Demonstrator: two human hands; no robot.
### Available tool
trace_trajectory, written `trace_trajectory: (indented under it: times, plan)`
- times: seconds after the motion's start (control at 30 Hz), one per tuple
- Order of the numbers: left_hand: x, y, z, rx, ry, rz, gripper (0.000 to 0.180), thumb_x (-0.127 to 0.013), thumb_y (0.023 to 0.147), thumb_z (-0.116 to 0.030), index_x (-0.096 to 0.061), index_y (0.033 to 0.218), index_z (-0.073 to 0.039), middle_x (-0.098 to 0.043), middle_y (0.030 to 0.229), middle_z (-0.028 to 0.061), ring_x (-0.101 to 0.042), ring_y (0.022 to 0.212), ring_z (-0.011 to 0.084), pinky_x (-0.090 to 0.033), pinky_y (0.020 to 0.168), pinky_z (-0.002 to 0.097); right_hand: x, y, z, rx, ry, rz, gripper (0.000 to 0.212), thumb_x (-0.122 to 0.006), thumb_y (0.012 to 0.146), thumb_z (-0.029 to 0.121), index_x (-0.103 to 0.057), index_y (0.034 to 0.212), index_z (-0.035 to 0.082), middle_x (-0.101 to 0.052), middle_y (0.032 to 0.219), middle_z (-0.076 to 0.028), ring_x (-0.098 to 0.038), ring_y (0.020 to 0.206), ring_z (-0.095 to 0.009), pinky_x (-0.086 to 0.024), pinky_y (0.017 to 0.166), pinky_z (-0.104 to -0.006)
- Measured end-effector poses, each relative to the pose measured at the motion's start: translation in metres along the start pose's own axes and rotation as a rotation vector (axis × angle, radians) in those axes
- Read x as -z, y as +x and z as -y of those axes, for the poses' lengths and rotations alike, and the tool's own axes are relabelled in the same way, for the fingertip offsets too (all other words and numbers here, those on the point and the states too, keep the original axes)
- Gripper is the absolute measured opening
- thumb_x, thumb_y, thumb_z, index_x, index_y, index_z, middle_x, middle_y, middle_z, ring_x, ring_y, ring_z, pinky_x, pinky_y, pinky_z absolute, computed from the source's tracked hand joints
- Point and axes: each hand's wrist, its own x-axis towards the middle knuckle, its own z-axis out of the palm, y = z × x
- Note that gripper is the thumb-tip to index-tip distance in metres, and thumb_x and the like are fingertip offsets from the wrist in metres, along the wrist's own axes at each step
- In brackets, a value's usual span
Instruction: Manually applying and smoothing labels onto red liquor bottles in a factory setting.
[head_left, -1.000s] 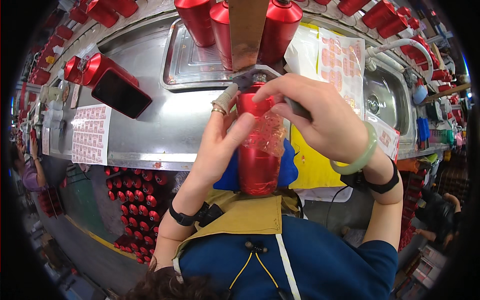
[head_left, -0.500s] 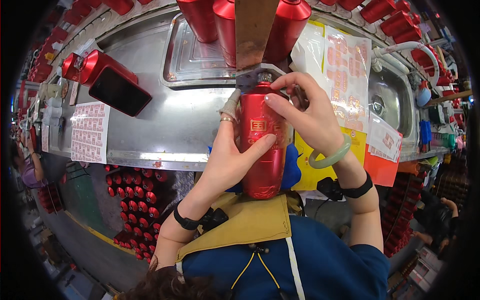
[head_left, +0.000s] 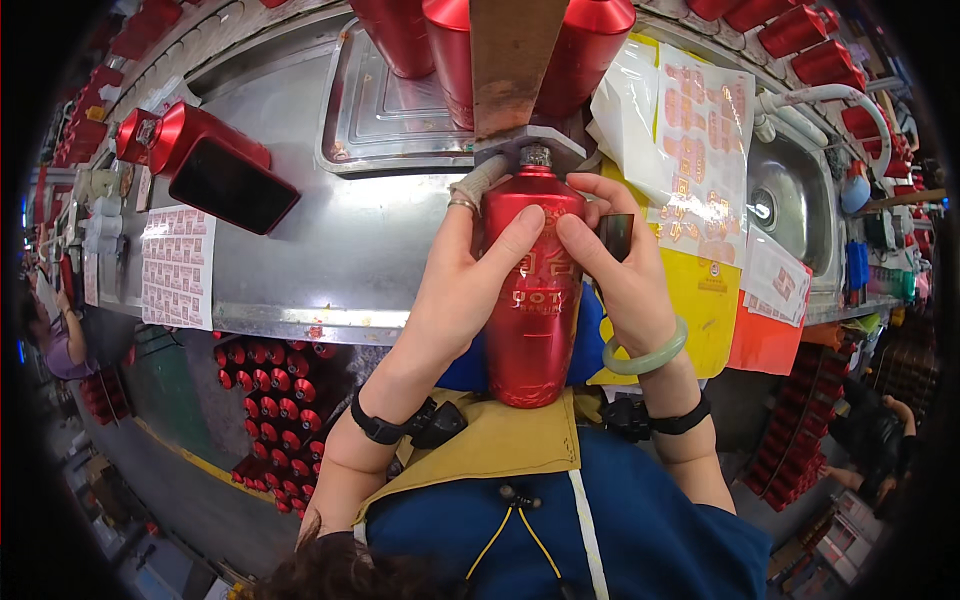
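A glossy red bottle (head_left: pixel 531 345) with gold characters lies lengthwise in front of me, its neck pointing away and its base at my apron. My left hand (head_left: pixel 465 265) holds its left side, thumb on the front; a wrapped index finger reaches toward the shoulder. On the other side, my right hand (head_left: pixel 628 285) presses its thumb on the bottle's upper front. A small dark flat piece (head_left: pixel 617 237) shows among the right fingers; its kind is unclear. The neck (head_left: pixel 536 157) sits by a metal bracket (head_left: pixel 570 148) below a wooden post (head_left: pixel 512 70).
On the steel bench (head_left: pixel 300 260) are a phone (head_left: pixel 235 185) leaning on a red bottle (head_left: pixel 180 135), a sticker sheet (head_left: pixel 178 265) and a metal tray (head_left: pixel 345 110). Transparent decal sheets (head_left: pixel 705 150) lie right, before a sink (head_left: pixel 790 190). Several red bottles (head_left: pixel 280 410) stand on the floor.
My right hand has come down from the bottle's neck to its upper side, and the dark piece now shows. My left thumb has slid up the front. The gold lettering sits slightly lower.
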Motion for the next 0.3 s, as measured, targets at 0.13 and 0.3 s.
trace_trajectory:
  times: [0.13, 0.3]
  plan:
    - [0.003, -0.002, -0.002, 0.02, -0.097, 0.016, 0.064, -0.066, 0.103, -0.021, -0.035, 0.154, 0.003, -0.052, 0.145, 0.0148, -0.052, 0.132, 0.0181, -0.042, 0.112, 0.0338, 0.002, -0.001, 0.002, -0.044, 0.083, 0.012, 0.047, -0.077, 0.095, 0.014, -0.058, 0.136, 0.006, -0.043, 0.093, 0.006, -0.044, 0.077, 0.0, -0.037, 0.07, -0.0163]
    - [0.012, -0.015, 0.001, -0.006, 0.082, 0.054, 0.081, -0.068, 0.101, -0.026, -0.02, 0.161, -0.001, -0.039, 0.156, 0.0137, -0.044, 0.142, 0.0252, -0.038, 0.117, 0.0392, 0.006, -0.009, -0.009, 0.049, -0.084, 0.038, 0.06, -0.082, 0.091, 0.025, -0.055, 0.143, 0.009, -0.045, 0.099, 0.005, -0.046, 0.083, -0.003, -0.039, 0.073, -0.0186]
